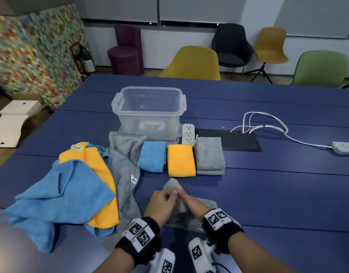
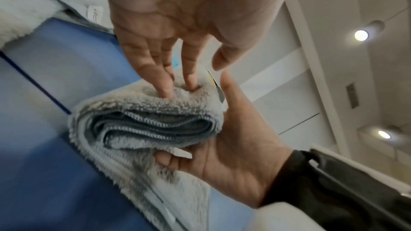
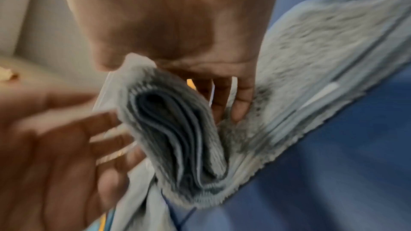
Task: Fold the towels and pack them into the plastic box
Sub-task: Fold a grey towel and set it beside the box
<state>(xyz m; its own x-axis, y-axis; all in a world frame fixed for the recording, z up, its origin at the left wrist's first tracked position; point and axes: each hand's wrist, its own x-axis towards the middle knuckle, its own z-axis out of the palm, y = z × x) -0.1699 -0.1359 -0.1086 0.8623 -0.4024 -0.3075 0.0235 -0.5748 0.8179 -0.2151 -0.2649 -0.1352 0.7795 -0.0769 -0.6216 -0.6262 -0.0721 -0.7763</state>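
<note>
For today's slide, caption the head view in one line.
Both hands fold a grey towel on the blue table; three folded towels wait before the empty plastic box.

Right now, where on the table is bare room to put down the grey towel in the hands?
Bare blue table lies right of the folded grey towel, below the black panel. Left is crowded: unfolded blue towel, orange towel, spread grey towel.

white towel tags (image 1: 133,179) with blurred print, nothing legible
</note>
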